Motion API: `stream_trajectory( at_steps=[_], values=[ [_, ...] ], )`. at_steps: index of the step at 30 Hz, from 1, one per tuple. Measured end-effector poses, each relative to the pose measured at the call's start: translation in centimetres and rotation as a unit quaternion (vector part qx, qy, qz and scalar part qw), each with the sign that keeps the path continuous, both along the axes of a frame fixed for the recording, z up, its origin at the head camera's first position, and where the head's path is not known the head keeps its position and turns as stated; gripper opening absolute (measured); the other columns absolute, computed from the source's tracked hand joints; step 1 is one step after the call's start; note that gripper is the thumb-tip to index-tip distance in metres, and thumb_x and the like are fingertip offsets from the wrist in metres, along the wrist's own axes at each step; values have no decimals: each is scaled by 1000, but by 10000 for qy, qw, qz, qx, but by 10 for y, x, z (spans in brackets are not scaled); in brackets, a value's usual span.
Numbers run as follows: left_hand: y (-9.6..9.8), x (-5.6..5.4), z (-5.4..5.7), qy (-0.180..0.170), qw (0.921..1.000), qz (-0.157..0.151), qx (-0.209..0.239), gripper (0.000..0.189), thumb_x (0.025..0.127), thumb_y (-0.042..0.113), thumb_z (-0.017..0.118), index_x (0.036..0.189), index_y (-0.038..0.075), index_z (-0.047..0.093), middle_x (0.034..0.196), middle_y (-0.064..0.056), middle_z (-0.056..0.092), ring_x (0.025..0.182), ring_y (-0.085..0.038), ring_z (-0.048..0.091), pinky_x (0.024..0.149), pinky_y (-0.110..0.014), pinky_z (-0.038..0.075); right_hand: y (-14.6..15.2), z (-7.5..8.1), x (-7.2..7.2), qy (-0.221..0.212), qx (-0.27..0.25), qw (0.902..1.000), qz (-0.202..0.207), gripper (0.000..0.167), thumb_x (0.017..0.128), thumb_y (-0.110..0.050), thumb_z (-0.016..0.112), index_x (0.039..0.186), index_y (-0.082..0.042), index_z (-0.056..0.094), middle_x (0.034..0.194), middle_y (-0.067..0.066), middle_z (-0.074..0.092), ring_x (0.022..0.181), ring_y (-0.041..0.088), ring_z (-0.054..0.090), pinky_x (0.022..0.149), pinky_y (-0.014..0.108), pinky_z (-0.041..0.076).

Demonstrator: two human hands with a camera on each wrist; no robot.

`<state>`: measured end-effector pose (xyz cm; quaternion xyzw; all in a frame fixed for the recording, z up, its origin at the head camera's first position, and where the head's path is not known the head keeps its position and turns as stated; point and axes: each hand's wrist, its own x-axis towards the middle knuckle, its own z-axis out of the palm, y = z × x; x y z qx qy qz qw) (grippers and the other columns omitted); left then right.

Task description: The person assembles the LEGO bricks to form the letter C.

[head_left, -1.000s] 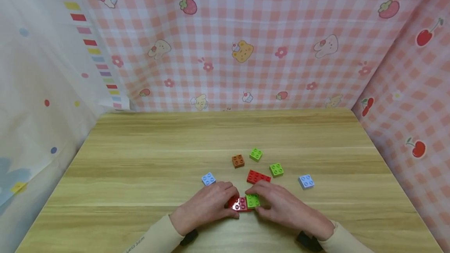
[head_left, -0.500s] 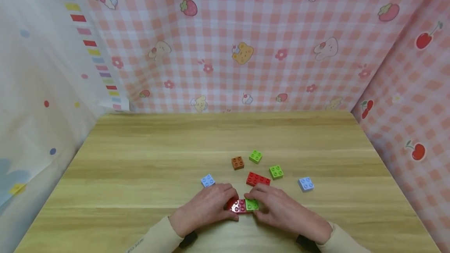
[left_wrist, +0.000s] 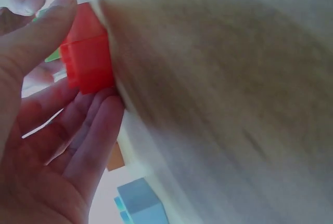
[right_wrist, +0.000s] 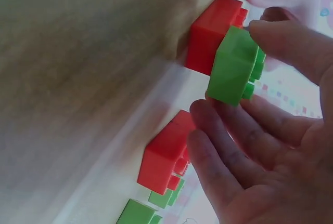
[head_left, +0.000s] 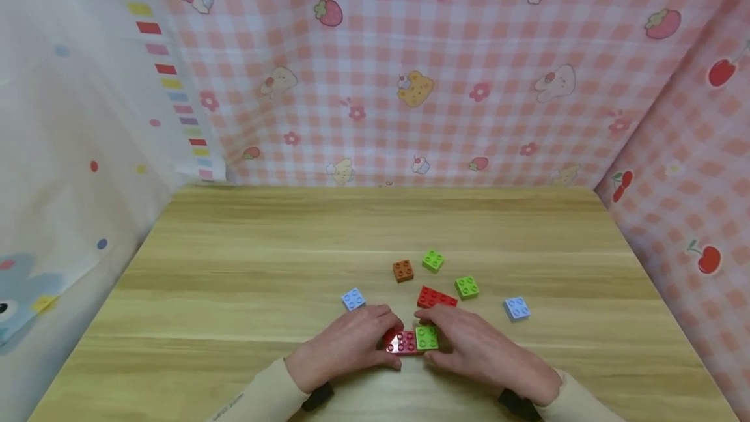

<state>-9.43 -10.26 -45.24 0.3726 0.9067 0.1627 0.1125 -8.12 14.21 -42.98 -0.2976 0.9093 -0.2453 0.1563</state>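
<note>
Currently, a long red block [head_left: 400, 342] appears to rest on the bench [head_left: 246, 318], studs up, with a green block [head_left: 427, 338] over its right end; full seating of the studs cannot be told.

Handling (judged): both light, stiff, hard plastic, unlikely to break; glossy faces may slip a little under dry skin. Best hold: opposite side walls, thumb against fingers, studs left uncovered.

Position: the red block lies between the thumb and fingers of the left hand [head_left: 349, 344], which pinch it across its long sides toward the left end. The right hand [head_left: 477, 350] pinches the green block likewise, thumb on the near side, fingers on the far side. The two hands face each other, fingertips near but apart.

Nearby: second red block [right_wrist: 165, 151], just beyond the right fingers; pale blue block [head_left: 353, 299], just past the left knuckles.
</note>
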Motion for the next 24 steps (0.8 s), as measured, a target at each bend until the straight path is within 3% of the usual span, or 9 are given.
stream_trajectory(
  at_steps=[6, 9, 15, 18, 24],
  values=[
    [-11, 3, 5, -493, 9987, 36, 145, 52, 94, 46, 76, 135, 16, 66, 124, 7, 67, 113, -6, 60, 97, -29, 53, 3, -1, -2, 311, 118, 9994, 72, 40, 90, -26, 82, 124, -10, 70, 120, 2, 72, 112, 21, 66, 94, 46, 57],
    [-22, 5, 7, -471, 9981, 27, 391, 45, 99, 40, 71, 137, 17, 65, 132, 6, 66, 123, -10, 60, 103, -34, 52, 4, 0, -3, 415, 121, 9990, 118, 37, 90, -26, 82, 123, -11, 71, 118, 1, 73, 110, 18, 67, 93, 44, 57],
    [-43, 4, 9, 149, 9944, 200, 1032, 37, 102, 31, 68, 135, 14, 67, 132, 3, 68, 124, -17, 61, 108, -43, 50, 5, 0, -1, 353, 130, 9992, 102, 36, 91, -27, 81, 123, -12, 72, 118, -1, 72, 107, 14, 65, 92, 44, 57],
    [-52, 1, 10, 553, 9878, 295, 1425, 36, 99, 27, 72, 131, 10, 68, 128, -2, 70, 122, -22, 63, 108, -47, 49, 4, -1, -1, 377, 119, 9992, 100, 36, 91, -27, 81, 123, -12, 72, 118, -1, 72, 108, 15, 65, 93, 45, 57],
    [-63, -4, 8, 955, 9769, 454, 1858, 32, 95, 20, 76, 124, 6, 71, 125, -5, 71, 120, -25, 64, 114, -53, 42, 3, -2, -1, 349, 107, 9993, 122, 37, 92, -26, 81, 124, -12, 72, 119, -1, 72, 110, 16, 65, 94, 45, 57]
  ],
)
